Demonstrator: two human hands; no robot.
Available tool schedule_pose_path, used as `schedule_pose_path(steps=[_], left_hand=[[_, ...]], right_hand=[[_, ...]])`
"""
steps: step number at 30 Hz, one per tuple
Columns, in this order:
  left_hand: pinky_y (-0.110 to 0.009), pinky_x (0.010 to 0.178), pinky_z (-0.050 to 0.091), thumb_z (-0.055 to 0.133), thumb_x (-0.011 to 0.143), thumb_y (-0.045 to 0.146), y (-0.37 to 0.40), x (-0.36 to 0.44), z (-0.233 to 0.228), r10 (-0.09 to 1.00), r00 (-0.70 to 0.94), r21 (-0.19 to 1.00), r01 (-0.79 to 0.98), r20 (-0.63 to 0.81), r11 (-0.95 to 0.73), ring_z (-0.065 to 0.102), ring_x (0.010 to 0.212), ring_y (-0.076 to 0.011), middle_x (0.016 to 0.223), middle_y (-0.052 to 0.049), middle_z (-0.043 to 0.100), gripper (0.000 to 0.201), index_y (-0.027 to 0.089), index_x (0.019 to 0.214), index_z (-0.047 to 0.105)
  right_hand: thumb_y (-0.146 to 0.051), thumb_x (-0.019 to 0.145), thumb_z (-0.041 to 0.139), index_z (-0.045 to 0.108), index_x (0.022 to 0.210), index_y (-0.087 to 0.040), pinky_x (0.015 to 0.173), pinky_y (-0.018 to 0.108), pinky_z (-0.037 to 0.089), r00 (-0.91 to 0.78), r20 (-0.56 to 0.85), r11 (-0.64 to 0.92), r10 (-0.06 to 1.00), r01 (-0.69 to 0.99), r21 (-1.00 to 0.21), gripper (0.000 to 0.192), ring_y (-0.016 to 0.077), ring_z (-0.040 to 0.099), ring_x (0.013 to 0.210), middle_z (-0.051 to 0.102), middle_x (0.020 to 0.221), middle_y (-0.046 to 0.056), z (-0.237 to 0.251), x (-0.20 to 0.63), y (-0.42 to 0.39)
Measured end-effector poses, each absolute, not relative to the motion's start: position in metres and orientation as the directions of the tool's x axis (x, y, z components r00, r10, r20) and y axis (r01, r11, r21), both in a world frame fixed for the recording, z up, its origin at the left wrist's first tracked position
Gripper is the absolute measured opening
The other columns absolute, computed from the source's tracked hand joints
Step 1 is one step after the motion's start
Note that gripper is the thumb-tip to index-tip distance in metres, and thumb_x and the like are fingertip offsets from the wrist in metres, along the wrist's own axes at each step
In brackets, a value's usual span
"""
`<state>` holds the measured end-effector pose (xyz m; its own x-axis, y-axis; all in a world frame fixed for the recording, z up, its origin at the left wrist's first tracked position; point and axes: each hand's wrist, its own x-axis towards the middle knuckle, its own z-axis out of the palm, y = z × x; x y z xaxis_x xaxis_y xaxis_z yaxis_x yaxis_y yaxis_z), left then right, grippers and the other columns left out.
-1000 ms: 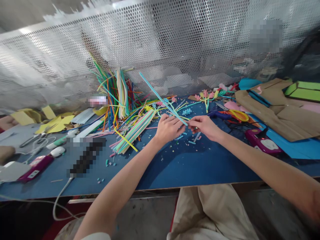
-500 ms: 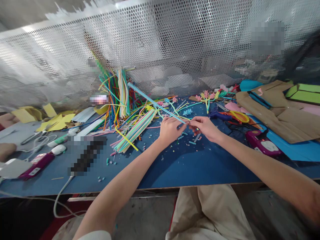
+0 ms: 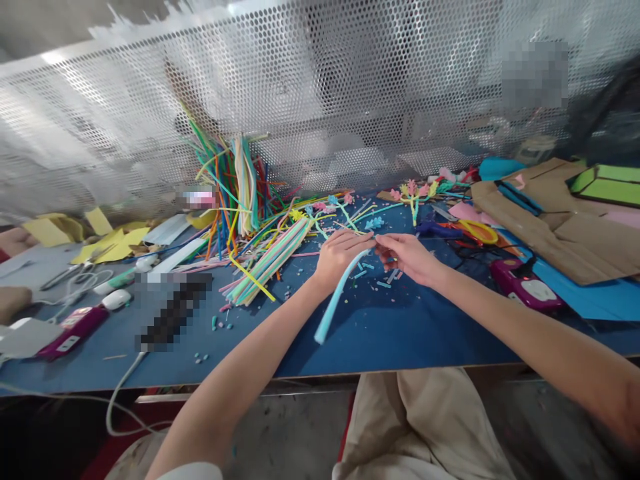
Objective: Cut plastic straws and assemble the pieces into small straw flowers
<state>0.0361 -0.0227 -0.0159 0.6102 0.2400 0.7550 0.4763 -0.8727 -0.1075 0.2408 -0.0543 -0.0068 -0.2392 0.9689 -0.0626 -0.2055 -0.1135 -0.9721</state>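
Over the blue table [image 3: 390,340], my left hand [image 3: 340,257] and my right hand [image 3: 407,257] meet fingertip to fingertip. Both pinch one end of a light blue straw [image 3: 336,300], which curves down and toward me, its free end near the table's front edge. A pile of coloured straws [image 3: 267,257] lies just left of my left hand, and small cut straw bits [image 3: 373,273] are scattered under both hands.
A perforated metal screen [image 3: 320,100] closes the back. Straw flowers [image 3: 413,193], yellow-handled scissors [image 3: 475,232] and brown card sheets [image 3: 550,213] lie to the right. Purple devices [image 3: 525,283] sit at both sides; yellow paper [image 3: 113,247] and a white cable [image 3: 120,393] lie to the left.
The light blue straw pointed up and left toward the screen before. It has swung round and now curves down toward me, still pinched at one end by both hands.
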Motion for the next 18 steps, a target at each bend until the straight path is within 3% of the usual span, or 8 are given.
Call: schedule_pose_path(steps=[7,12,18], left_hand=[[-0.038,0.112,0.05,0.055,0.098,0.022,-0.025,0.039,-0.019,0.298,0.556,0.021,0.449,0.776,-0.893,0.068,0.115,-0.0153,0.127,-0.002,0.07,0.022,0.026,0.117,0.067],[-0.045,0.11,0.051,0.053,0.098,0.018,-0.031,0.039,-0.015,0.362,0.56,0.103,0.44,0.745,-0.892,0.065,0.121,-0.0197,0.128,-0.006,0.069,0.022,0.023,0.114,0.068],[-0.034,0.1,0.056,0.053,0.098,0.018,-0.038,0.041,-0.008,0.402,0.556,0.169,0.422,0.727,-0.891,0.064,0.12,-0.0166,0.125,-0.006,0.068,0.021,0.024,0.108,0.07]], right_hand=[[-0.049,0.076,0.077,0.071,0.088,-0.018,0.044,0.023,0.044,-0.16,0.029,-0.007,0.987,-0.215,-0.977,0.034,0.0102,0.051,0.06,0.061,0.079,0.002,-0.007,0.238,-0.058],[-0.048,0.075,0.077,0.07,0.087,-0.019,0.042,0.024,0.044,-0.082,0.095,0.076,0.992,-0.205,-0.976,0.032,0.0105,0.05,0.057,0.062,0.075,0.001,-0.01,0.234,-0.058],[-0.048,0.073,0.078,0.072,0.09,-0.019,0.042,0.023,0.04,-0.064,0.119,0.103,0.991,-0.211,-0.972,0.034,0.0102,0.047,0.056,0.059,0.068,0.0,-0.011,0.234,-0.056]])
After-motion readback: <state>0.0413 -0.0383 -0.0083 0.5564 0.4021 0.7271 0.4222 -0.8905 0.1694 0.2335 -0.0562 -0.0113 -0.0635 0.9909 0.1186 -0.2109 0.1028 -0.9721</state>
